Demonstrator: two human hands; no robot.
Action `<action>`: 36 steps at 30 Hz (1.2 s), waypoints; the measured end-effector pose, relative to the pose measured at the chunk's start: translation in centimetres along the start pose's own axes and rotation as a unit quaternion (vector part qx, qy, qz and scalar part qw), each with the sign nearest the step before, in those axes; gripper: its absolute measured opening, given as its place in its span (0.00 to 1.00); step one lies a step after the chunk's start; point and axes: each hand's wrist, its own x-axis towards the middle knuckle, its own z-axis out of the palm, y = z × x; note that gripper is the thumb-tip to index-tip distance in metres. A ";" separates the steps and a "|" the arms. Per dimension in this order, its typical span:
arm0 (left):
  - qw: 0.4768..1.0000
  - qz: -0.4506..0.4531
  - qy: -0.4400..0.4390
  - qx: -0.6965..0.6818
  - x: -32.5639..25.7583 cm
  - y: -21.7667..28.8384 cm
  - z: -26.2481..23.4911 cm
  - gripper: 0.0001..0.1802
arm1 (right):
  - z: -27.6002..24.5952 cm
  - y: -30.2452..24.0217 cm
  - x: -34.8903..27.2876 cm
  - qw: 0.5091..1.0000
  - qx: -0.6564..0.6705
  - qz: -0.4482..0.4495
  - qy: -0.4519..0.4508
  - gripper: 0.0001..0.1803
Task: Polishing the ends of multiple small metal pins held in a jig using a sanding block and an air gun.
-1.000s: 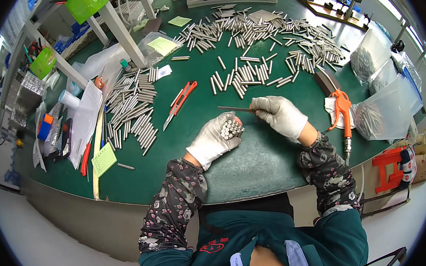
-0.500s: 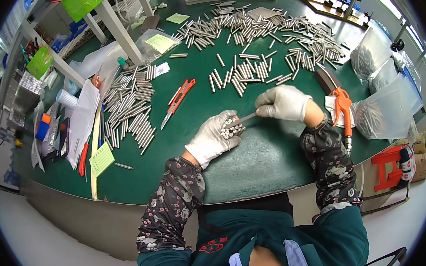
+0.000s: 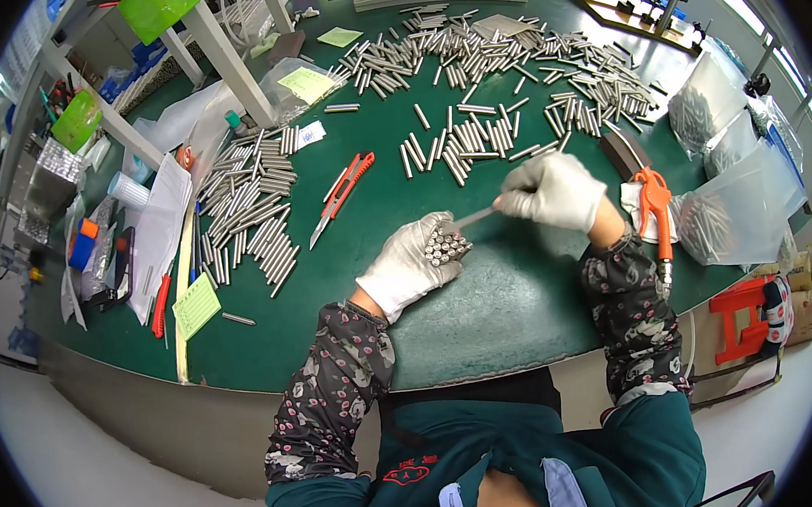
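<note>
Gloved hands w/ metal rods over green bench.

Left hand (image 3: 410, 268), white knit glove, wraps a bundle (image 3: 445, 245) of short round steel rods, ends showing, just above the mat (image 3: 486, 314), near its middle. Right hand (image 3: 552, 191), also gloved, pinches one thin rod (image 3: 475, 217), tip touching the bundle. More shiny rods (image 3: 251, 212) lie in rows at left & scattered at back. Orange-handled knife (image 3: 344, 197) lies nearby; air gun (image 3: 655, 206) at right.

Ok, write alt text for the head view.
A person's gloved left hand grips a bundle of metal rods while the gloved right hand holds a single rod at the bundle, over a green table strewn with more rods.
</note>
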 end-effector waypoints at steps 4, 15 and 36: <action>0.999 0.005 0.020 -0.036 -0.3 0.5 0.3 0.29 | 0.2 0.5 0.3 1.000 -0.010 -0.003 -0.003 0.12; 0.999 0.023 0.025 0.039 -0.2 -0.1 0.0 0.30 | -0.7 1.0 -0.5 0.998 -0.027 0.053 0.029 0.13; 0.999 0.023 0.017 0.036 -0.4 -0.4 0.1 0.33 | 0.3 -0.5 -1.2 1.000 0.012 0.005 -0.027 0.14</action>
